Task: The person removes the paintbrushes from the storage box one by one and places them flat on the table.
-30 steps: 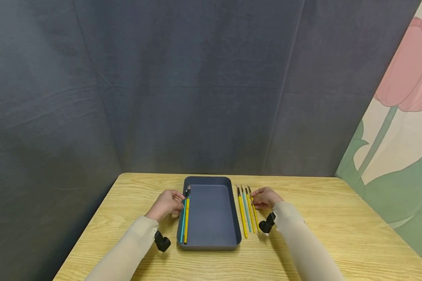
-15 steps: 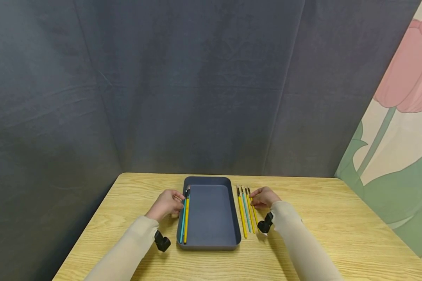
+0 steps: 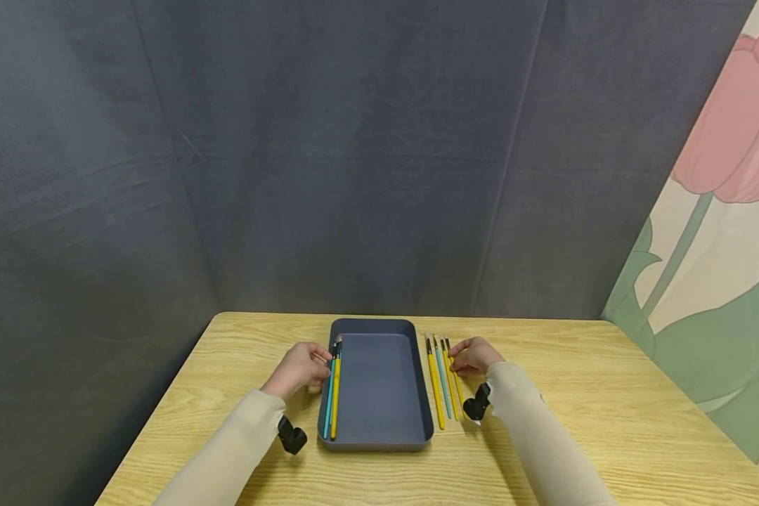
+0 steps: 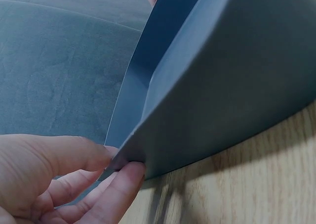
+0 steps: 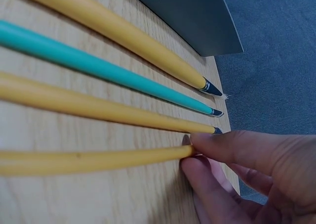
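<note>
My left hand pinches the left rim of a dark grey rectangular tray between thumb and fingers, plain in the left wrist view. Inside, along that wall, lie a turquoise paintbrush and a yellow paintbrush, bristles away from me. To the right of the tray my right hand pinches a thin yellow paintbrush near its bristle end; the fingers hide its tip. Beside it lie another yellow paintbrush, a turquoise paintbrush and a thicker yellow paintbrush, roughly side by side.
Everything stands on a light wooden table. A dark grey cloth hangs behind and to the left of it. At the right is a wall panel with a painted pink tulip.
My right hand has shifted slightly left with the thin yellow paintbrush, bringing it closer to the neighbouring one. My left hand and the tray have stayed in place.
</note>
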`<state>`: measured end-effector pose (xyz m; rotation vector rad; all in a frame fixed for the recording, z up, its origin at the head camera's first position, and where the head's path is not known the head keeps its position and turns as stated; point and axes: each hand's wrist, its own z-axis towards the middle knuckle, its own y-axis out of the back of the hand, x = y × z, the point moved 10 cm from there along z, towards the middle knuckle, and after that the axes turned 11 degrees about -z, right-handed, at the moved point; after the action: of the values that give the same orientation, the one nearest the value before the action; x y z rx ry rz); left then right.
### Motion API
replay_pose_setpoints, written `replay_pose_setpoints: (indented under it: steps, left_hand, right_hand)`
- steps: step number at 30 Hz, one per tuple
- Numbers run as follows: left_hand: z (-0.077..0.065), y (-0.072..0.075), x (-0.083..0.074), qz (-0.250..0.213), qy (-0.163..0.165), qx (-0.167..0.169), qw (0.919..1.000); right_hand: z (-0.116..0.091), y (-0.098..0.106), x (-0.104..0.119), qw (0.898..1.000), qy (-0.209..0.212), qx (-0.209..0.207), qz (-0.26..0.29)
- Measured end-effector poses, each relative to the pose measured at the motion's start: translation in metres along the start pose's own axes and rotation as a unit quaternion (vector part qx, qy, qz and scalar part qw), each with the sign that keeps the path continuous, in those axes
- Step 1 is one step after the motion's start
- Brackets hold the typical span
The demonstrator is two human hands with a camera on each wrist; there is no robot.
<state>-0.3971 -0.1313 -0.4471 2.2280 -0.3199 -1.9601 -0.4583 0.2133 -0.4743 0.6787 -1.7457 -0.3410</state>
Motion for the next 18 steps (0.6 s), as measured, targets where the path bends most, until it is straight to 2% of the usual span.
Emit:
replay_pose_setpoints:
  steps: [3, 6, 11, 18]
  left_hand:
    - [-0.0009, 0.0, -0.0005, -0.002, 0.0, 0.001, 1.0]
    - [-0.0008, -0.0003, -0.0004, -0.001, 0.0, 0.002, 1.0]
    - [-0.0011, -0.0001, -0.0004, -0.002, 0.002, 0.003, 1.0]
    - [-0.0016, -0.0005, -0.0014, -0.004, -0.005, 0.004, 1.0]
  right_hand:
    - [-0.0014, -0.0002, 0.0007, 1.0, 0.003, 0.002, -0.002]
    - [-0.0049, 0.001, 0.0012, 1.0, -0.011, -0.013, -0.01]
    - [-0.0088, 0.0005, 0.0036, 1.0, -0.005, -0.01, -0.012]
    - [-0.009, 0.0003, 0.0013, 1.0, -0.008, -0.01, 0.002]
